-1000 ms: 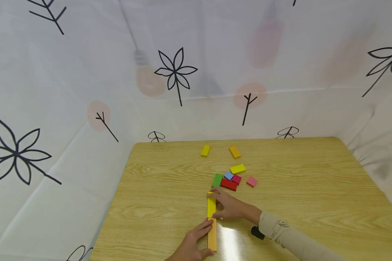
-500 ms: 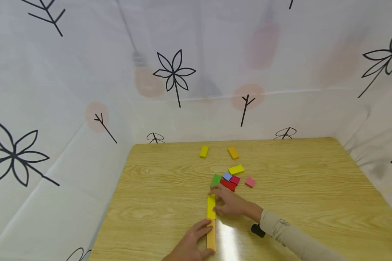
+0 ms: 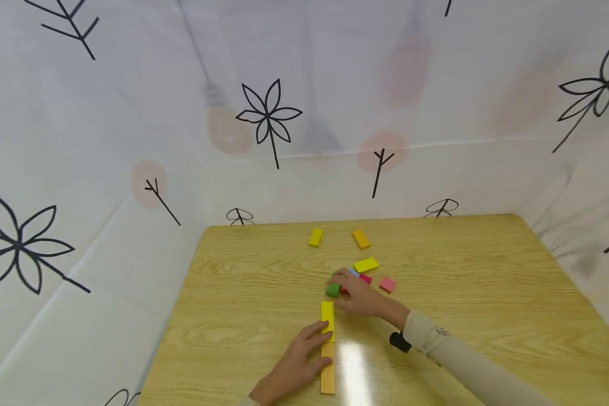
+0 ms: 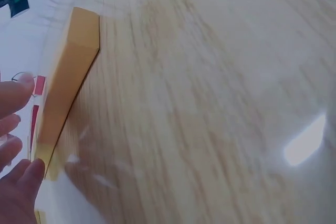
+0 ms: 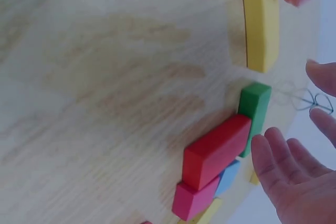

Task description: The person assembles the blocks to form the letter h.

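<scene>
Ten blocks (image 3: 327,310) — left hand (image 3: 296,356) over two, right hand (image 3: 360,299) near green one (image 3: 332,290).

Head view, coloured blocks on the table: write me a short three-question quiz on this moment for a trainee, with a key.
1. Multiple choice: What colour is the block lying end to end with the long orange block? A) blue B) yellow C) red
2. True or false: The pink block lies on the table with no hand touching it.
3. Short answer: Which hand is nearer the green block?

Key:
1. B; it is the long yellow block.
2. True.
3. The right hand.
</scene>
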{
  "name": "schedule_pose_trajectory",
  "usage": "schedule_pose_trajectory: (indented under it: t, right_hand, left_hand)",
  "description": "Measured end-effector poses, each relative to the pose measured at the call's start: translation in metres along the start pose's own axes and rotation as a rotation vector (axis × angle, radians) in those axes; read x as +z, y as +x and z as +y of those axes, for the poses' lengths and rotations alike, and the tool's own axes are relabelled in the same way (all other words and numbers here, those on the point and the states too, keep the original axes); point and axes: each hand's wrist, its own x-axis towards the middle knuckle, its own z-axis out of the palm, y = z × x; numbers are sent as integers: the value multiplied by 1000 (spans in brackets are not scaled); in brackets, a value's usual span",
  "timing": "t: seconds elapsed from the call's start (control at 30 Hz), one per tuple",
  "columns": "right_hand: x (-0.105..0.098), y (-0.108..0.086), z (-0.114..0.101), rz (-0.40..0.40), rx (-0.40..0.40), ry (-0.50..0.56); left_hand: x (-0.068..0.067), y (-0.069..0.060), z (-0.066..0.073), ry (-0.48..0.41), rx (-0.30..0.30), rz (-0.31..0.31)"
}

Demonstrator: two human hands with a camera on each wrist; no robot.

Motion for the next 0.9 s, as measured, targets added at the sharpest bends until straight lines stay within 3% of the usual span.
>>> schedule_pose_trajectory:
  t: [0.17,0.33,0.9]
  right_hand:
    - [-7,9,6,-1,58,-39]
    - [-9,19,11,-3,117,-53]
    - [8,26,23,-7,236,-110]
  left_hand:
    - [5,4,-1,11,6,1]
    - [6,5,1,-8,-30,1]
    - [6,8,2,-80,-88,24]
